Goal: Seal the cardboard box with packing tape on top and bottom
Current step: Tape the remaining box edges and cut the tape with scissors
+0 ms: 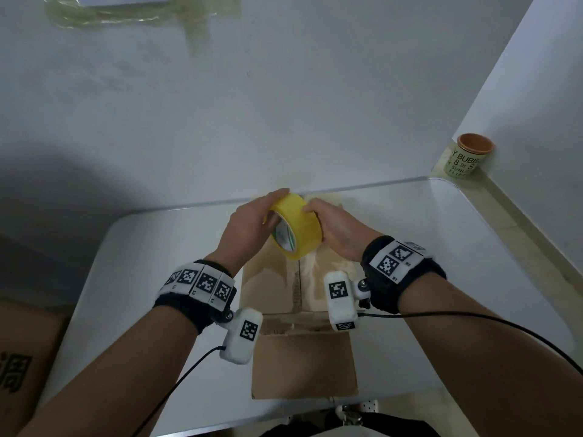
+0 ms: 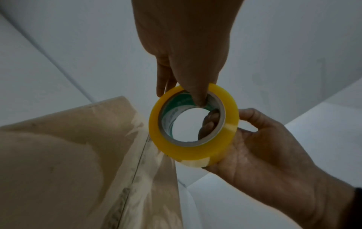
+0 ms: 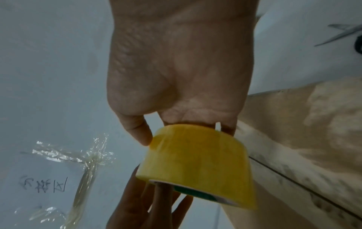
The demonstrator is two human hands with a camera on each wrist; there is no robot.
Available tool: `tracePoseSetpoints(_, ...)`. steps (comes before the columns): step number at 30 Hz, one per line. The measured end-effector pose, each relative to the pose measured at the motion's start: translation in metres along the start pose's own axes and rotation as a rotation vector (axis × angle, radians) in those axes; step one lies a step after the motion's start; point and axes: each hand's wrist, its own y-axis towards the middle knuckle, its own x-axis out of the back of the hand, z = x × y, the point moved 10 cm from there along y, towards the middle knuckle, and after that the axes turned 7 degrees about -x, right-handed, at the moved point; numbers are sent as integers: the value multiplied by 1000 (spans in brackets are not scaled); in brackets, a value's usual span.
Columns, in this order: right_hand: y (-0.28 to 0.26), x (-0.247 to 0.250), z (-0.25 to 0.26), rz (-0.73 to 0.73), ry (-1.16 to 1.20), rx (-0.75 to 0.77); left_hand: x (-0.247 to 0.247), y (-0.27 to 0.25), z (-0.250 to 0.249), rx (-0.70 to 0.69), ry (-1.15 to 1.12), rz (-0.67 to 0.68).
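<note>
Both hands hold a yellow roll of packing tape (image 1: 296, 228) above the cardboard box (image 1: 303, 364), which sits on the white table (image 1: 441, 247). My left hand (image 1: 249, 225) grips the roll's left side, with its thumb hooked into the core (image 2: 199, 99). My right hand (image 1: 334, 231) wraps the roll's right side, fingers curled over the outer face (image 3: 195, 162). The box's top flaps are closed, and clear tape runs along the centre seam (image 1: 298, 285). In the left wrist view the roll (image 2: 194, 124) hangs just above the box's seam (image 2: 137, 167).
A cream cup with an orange inside (image 1: 467, 156) stands on the ledge at the right. Crumpled clear tape (image 1: 126, 14) is stuck on the wall ahead. Another cardboard box (image 1: 22, 357) sits low on the left, beside the table. Cables trail from both wrist cameras.
</note>
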Motion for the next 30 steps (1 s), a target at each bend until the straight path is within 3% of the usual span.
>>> tracePoseSetpoints(3,0,1,-3,16,45,-29,-4,-1,-22,-153,176,45)
tracePoseSetpoints(6,-3,-1,-4,45,39,-20,-5,-4,-32,-222,303,44)
tracePoseSetpoints(17,-6,7,-6,-42,52,-66,-8,-4,-29,-138,251,6)
tracePoseSetpoints(21,11,19,-21,-91,-55,-63,-2,-3,-13,-17,205,-33)
tracePoseSetpoints(26,-8,0,-2,59,24,-31,3,-5,-26,-128,289,-42)
tracePoseSetpoints(30,2,4,-10,43,76,-44,1,-4,-30,-160,371,-20)
